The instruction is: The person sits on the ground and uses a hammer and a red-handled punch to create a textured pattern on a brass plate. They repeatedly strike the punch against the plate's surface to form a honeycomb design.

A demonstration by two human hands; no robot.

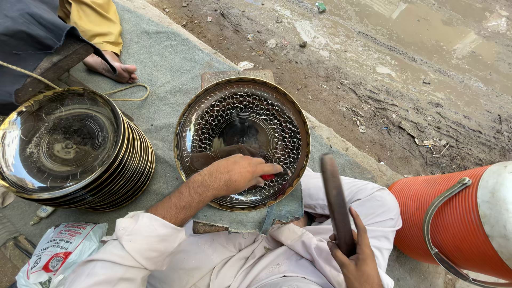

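Note:
A round dark metal plate (242, 114) with a gold rim and a pattern of small engraved arcs lies on a block in front of me. My left hand (237, 173) rests on its near edge, fingers closed on a small red-tipped tool (268, 177) pressed to the plate. My right hand (357, 258) is raised at the lower right, gripping the handle of a dark hammer-like tool (335, 200) that points upward above my lap. White sleeves and trousers cover my arms and legs.
A stack of several similar gold-rimmed plates (80, 154) stands at the left on a grey mat. Another person's bare foot (112, 66) is at the top left. An orange ribbed cooler (453, 224) sits at the right. A printed plastic bag (58, 253) lies bottom left. Muddy ground lies beyond.

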